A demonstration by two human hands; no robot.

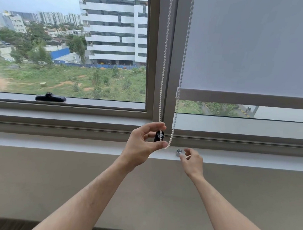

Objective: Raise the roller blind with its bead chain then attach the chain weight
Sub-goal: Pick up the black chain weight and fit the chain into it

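A white bead chain (164, 62) hangs in a loop in front of the window frame. My left hand (143, 144) pinches the loop's bottom together with a black chain weight (158, 136) held between thumb and fingers. A small round silvery cap (178, 151) lies on the white sill. My right hand (192, 160) hovers right beside it, fingers curled and apart, touching or almost touching the cap. The grey roller blind (250, 50) covers most of the right pane, its bottom bar (247, 98) a little above the lower frame.
A black window handle (50, 97) lies on the lower frame of the left pane. The white sill (73, 144) runs across the whole width, with a beige wall (52, 188) below it. Buildings and green ground show outside.
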